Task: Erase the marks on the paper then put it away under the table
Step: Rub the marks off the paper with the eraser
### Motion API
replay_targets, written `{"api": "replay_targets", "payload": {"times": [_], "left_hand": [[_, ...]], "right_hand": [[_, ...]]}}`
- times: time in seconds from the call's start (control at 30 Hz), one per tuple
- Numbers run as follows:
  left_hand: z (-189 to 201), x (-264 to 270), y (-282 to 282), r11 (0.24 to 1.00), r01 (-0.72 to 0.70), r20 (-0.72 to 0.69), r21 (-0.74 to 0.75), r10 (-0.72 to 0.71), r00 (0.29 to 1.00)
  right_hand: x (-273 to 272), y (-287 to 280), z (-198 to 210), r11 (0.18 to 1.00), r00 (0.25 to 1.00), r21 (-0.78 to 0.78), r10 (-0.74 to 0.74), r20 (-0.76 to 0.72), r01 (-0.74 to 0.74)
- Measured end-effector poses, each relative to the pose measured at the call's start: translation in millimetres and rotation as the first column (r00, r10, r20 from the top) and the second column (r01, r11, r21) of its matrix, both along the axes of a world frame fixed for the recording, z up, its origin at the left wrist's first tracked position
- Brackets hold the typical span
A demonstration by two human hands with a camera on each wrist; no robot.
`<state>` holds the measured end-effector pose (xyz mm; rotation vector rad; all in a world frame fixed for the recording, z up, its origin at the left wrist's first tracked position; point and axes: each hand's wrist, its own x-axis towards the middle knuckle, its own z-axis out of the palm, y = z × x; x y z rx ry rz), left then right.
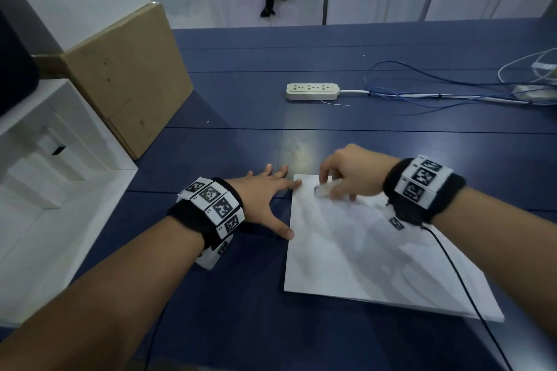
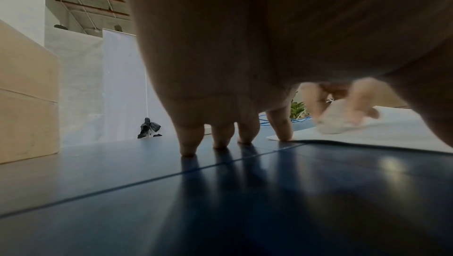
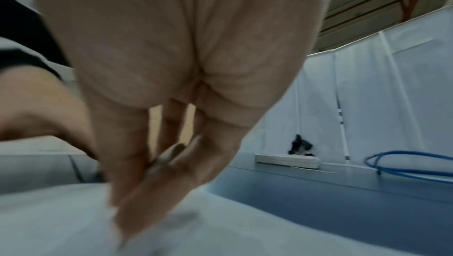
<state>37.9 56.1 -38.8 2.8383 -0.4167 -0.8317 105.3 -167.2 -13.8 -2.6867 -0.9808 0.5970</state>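
A white sheet of paper (image 1: pixel 376 256) lies flat on the blue table (image 1: pixel 241 105), in front of me and to the right. My left hand (image 1: pixel 283 206) lies spread and flat. Its forefinger presses the sheet's far left corner, its thumb touches the left edge, and the other fingers rest on the table. My right hand (image 1: pixel 331 187) pinches a small white eraser (image 1: pixel 323 190) and holds it against the top of the sheet, blurred by motion. The left wrist view shows the eraser (image 2: pixel 335 122) on the paper (image 2: pixel 380 134). In the right wrist view the fingers (image 3: pixel 137 163) reach down onto the paper (image 3: pixel 61 221).
A cream power strip (image 1: pixel 312 91) lies mid-table, with blue and white cables (image 1: pixel 422 93) trailing right. A cardboard box (image 1: pixel 126 75) stands at the table's left edge, beside a white cabinet (image 1: pixel 60 175). A thin black wire (image 1: pixel 458 274) from my right wristband crosses the paper.
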Motion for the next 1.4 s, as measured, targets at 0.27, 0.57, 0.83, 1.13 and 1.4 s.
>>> {"api": "replay_targets", "payload": {"times": [0.27, 0.57, 0.83, 1.13, 1.4], "left_hand": [[2, -1, 0, 1.0, -0.002, 0.005, -0.002, 0.002, 1.0], [2, -1, 0, 1.0, -0.008, -0.002, 0.001, 0.008, 1.0], [3, -1, -2, 1.0, -0.013, 0.005, 0.001, 0.013, 1.0], [2, 0, -1, 1.0, -0.006, -0.002, 0.014, 0.006, 1.0], [10, 0, -7, 0.994, 0.044, 0.038, 0.102, -0.048, 0.998]], "right_hand": [[-33, -9, 3, 0.979, 0.957, -0.055, 0.178, -0.228, -0.195], [-8, -8, -2, 0.999, 1.0, 0.03, -0.01, -0.012, 0.011], [-2, 0, 1, 1.0, 1.0, 0.002, -0.008, 0.026, 0.008], [-31, -7, 3, 0.985, 0.972, -0.05, 0.152, -0.181, -0.163], [-7, -10, 0, 0.999, 0.998, 0.013, 0.035, -0.043, -0.035]]}}
